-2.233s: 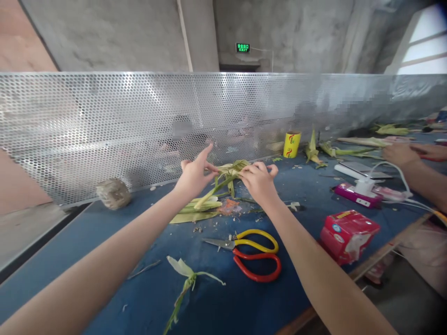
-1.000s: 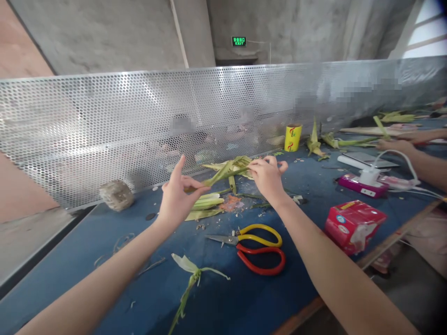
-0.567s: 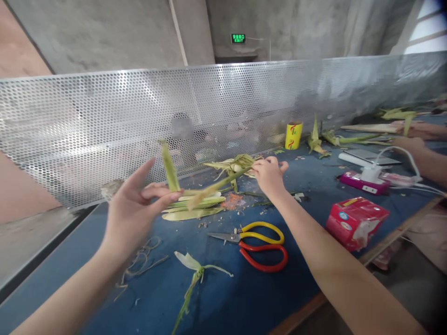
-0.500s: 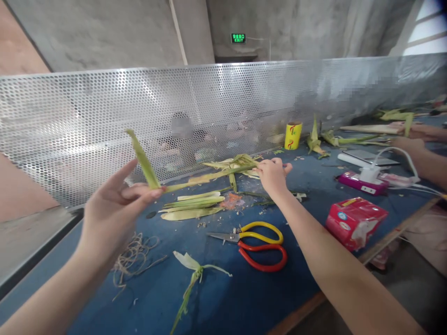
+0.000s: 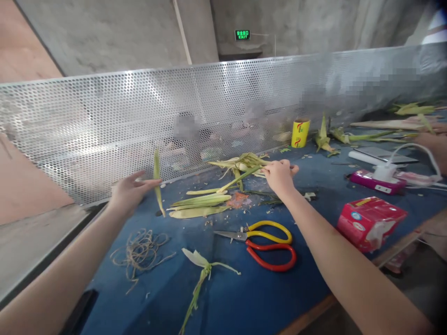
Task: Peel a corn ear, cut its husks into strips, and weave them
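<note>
My left hand is stretched out to the left over the blue table and pinches a narrow green leaf strip that hangs down from its fingertips. My right hand is closed on the end of a bundle of green and yellow leaves near the perforated metal screen. Several loose leaf strips lie flat between the two hands.
Yellow and red scissors lie near my right forearm. A tangle of brown twine and a torn leaf lie in front. A red tissue pack, a pink device with a white cable and a yellow roll stand to the right. Another person's hand shows at far right.
My left hand pulled a leaf strip away from the bundle and carried it left and outward. My right hand stayed on the bundle. The view shifted slightly left.
</note>
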Demonstrator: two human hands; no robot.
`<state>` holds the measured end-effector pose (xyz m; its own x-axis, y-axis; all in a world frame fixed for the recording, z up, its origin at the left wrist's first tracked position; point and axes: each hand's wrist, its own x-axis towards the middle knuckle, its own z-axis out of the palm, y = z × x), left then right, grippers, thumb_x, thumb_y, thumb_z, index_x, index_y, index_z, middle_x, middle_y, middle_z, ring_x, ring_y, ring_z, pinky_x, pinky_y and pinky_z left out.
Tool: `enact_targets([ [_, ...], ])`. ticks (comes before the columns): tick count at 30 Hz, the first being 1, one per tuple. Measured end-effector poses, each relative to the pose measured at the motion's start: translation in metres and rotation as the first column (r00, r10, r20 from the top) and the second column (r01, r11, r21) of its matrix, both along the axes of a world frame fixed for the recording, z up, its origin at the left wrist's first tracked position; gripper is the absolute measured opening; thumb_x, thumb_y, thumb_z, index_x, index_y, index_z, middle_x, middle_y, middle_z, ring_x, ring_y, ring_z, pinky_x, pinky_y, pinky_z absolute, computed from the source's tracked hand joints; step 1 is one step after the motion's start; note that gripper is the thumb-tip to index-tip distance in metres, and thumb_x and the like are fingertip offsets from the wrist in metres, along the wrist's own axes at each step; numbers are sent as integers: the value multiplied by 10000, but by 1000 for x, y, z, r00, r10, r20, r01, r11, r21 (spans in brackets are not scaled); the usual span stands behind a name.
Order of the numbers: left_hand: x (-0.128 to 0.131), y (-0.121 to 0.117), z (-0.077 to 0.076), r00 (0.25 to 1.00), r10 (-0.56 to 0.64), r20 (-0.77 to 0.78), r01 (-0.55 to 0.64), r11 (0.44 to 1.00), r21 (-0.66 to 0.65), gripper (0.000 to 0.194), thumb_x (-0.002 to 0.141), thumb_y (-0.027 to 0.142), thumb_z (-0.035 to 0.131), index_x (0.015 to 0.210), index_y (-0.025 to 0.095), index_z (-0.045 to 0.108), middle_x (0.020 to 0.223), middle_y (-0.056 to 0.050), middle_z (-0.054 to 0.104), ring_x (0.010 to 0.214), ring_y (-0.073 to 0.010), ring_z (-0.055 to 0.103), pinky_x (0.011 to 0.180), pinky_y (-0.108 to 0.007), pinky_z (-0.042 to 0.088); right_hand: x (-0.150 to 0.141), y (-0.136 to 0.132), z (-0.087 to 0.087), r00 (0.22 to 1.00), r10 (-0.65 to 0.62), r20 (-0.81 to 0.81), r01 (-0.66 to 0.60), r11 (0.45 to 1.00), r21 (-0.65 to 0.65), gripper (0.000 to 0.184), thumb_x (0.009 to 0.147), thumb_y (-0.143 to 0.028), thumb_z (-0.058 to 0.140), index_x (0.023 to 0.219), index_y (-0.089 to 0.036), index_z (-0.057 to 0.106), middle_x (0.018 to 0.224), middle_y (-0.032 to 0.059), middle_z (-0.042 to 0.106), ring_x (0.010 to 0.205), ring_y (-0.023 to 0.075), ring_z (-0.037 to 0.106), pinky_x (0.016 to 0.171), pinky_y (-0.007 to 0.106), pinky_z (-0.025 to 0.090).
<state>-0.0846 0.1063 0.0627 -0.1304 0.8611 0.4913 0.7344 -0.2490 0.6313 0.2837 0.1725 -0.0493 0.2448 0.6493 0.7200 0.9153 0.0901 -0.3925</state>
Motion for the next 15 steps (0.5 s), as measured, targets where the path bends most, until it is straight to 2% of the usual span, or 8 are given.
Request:
enact_targets([
  [2,21,16,-9,994,-16,-110,13,999,-30,646,683,425,635,1228,116,478,779,-101,728,872,-262,660,802,-409,482,2,0,0,1000,5,-29,-4,999,31,294,829,-263,473,620,-193,668,838,75,660,903,255,383,766,432,154],
  [4,40,28,-17,964,-35,-264,29,999,-26,608,693,364,627,1246,170,464,846,-84,727,995,-269,613,949,-474,353,4,-2,1,997,3,-83,1,999,52,297,818,-254,478,593,-188,659,818,76,665,887,254,385,745,420,153],
  [6,57,37,-27,896,-89,-436,82,996,-35,522,739,280,561,1248,226,457,890,-62,723,1085,-258,558,1014,-518,205,4,-2,4,992,-4,-125,12,998,65,315,816,-250,471,567,-181,650,789,82,668,871,252,393,733,409,153],
  [7,64,40,-33,859,-132,-495,118,991,-60,489,742,245,543,1226,251,474,893,-47,723,1102,-245,544,1019,-515,177,5,-3,5,991,-9,-135,19,997,71,328,819,-251,462,557,-176,646,773,87,668,863,250,399,729,403,157],
  [9,76,47,-44,794,-211,-570,166,977,-131,439,698,200,566,1129,281,542,853,-26,726,1088,-243,549,1004,-509,181,5,-2,7,990,-15,-139,27,996,86,354,827,-262,443,550,-170,643,751,96,666,846,245,415,723,388,169],
  [12,89,55,-53,748,-261,-611,151,962,-226,429,560,155,641,969,279,607,787,-21,728,1003,-293,588,935,-535,248,8,0,9,989,-9,-148,25,994,105,368,833,-281,429,566,-170,656,739,99,669,816,235,439,712,364,192],
  [15,100,60,-50,762,-228,-605,103,967,-235,495,570,186,626,1057,257,565,894,-52,721,957,-306,610,856,-512,327,10,1,12,987,5,-159,13,993,116,353,834,-274,428,607,-174,679,758,97,679,800,226,460,708,350,210],
])
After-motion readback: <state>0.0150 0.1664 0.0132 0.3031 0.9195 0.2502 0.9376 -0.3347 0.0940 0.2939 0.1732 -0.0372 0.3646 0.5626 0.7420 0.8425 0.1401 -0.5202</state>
